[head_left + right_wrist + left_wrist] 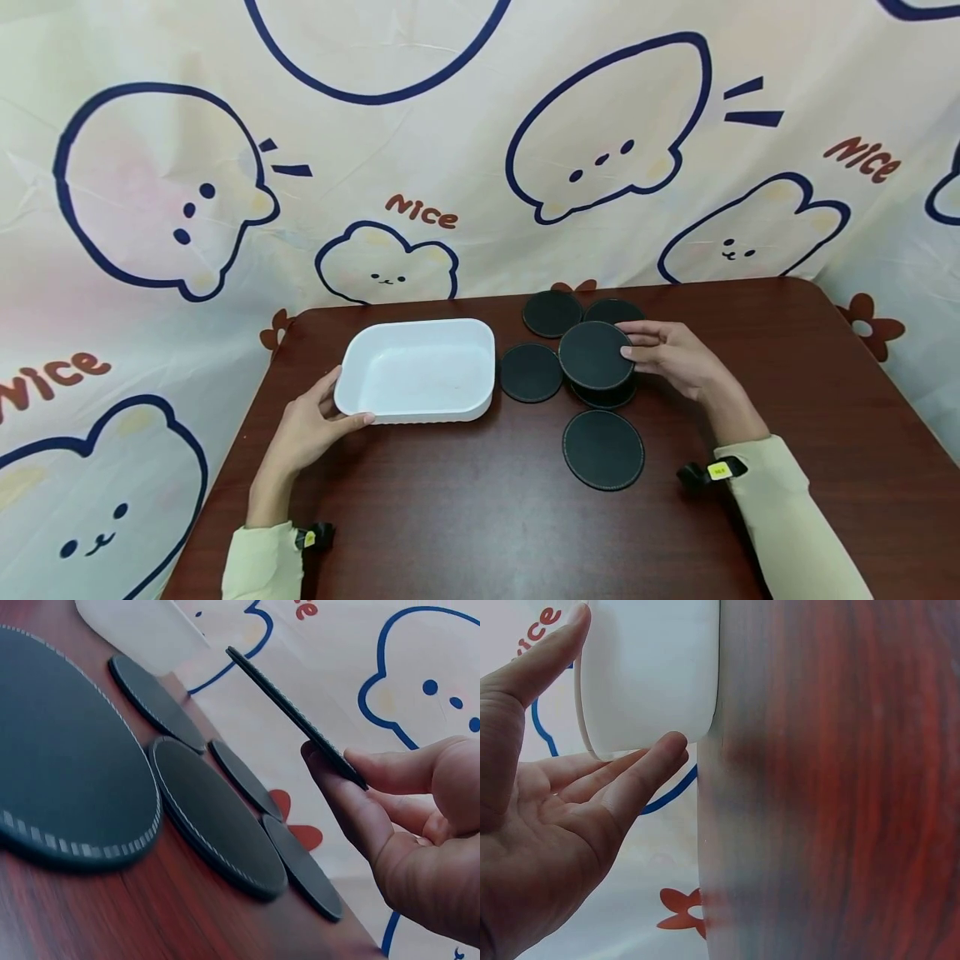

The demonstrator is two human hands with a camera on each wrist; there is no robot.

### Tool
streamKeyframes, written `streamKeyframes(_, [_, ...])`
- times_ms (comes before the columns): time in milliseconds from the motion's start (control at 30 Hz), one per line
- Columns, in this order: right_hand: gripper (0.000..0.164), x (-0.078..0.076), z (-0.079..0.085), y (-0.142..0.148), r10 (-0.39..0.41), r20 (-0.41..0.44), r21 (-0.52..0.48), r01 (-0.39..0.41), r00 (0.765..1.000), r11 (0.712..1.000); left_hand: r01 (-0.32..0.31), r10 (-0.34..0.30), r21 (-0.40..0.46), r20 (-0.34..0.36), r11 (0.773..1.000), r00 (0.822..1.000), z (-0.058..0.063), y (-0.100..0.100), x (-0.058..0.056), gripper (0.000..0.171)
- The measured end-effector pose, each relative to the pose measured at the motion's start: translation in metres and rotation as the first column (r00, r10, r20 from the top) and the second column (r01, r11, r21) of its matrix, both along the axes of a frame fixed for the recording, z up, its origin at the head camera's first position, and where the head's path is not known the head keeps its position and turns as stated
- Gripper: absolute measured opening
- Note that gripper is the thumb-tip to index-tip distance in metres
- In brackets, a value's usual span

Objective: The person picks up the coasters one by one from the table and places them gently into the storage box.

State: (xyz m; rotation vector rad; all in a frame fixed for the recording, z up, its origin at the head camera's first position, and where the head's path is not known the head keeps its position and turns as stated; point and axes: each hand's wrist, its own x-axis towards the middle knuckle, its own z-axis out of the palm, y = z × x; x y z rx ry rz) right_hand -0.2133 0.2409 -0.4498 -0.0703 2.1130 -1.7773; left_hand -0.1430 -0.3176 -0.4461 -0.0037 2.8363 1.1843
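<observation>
A white rectangular plastic tray (420, 367) stands on the table, nothing inside it. At its left end, my left hand (306, 429) holds the near corner; the left wrist view has the thumb (555, 649) on the rim and the fingertips against the tray's end wall (649, 712). My right hand (678, 358) pinches a round black coaster (595, 356) by its right edge. The right wrist view shows this held coaster (292, 712) tilted and raised off the table. Below it lies another coaster (606, 394), partly covered.
Around the held one, more black coasters lie flat: at the back left (552, 314), back right (615, 311), beside the tray (531, 372) and at the front (603, 450). The brown wooden table (465, 517) meets a printed cloth (480, 167) at its far edge.
</observation>
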Motion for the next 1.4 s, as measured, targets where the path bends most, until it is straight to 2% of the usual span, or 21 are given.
streamKeyframes(733, [0.061,-0.008,0.005,-0.069,0.04,-0.002,-0.147,-0.04,0.999,0.988,-0.005,0.005,0.014,-0.001,1.0,1.0,-0.001,0.0,0.0,0.112])
streamKeyframes(967, [0.058,-0.007,0.009,-0.095,0.044,0.009,-0.177,-0.042,0.999,0.983,-0.002,0.002,0.018,-0.007,1.0,1.0,0.0,0.0,0.0,0.112])
streamKeyframes(1167, [0.058,-0.007,0.006,-0.115,0.042,0.003,-0.249,-0.04,0.999,0.968,-0.002,0.002,0.002,-0.007,1.0,1.0,-0.001,-0.001,0.0,0.112])
streamKeyframes(1400, [0.056,-0.003,0.005,-0.132,0.042,-0.007,-0.271,-0.043,0.999,0.962,-0.007,0.007,0.007,-0.006,1.0,1.0,-0.002,-0.002,0.0,0.112])
